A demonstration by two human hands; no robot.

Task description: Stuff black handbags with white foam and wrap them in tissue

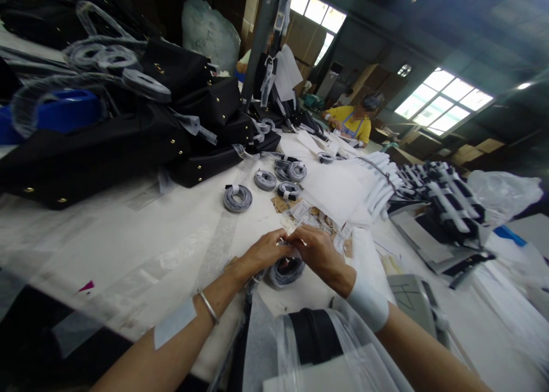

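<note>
On the white table, a rolled-up strap (286, 274) wrapped in clear plastic stands between my two hands. My left hand (269, 248) pinches its upper edge from the left. From the right, my right hand (316, 253) has its fingers bent over the same edge, and the fingertips of both hands meet there. What exactly lies between the fingertips is hidden. Just beyond are several similar strap rolls, the nearest a grey coil (238, 198) with a white band. Closer to me lies a black item (315, 335) partly covered with clear plastic and white sheet.
Black bags (124, 151) with gold studs are piled at left, beside a blue bin (64, 114). White foam sheets (343, 189) and paper tags (306, 213) lie ahead. Wrapped black parts (450, 200) are stacked at right. A person in yellow (358, 123) works at the far end.
</note>
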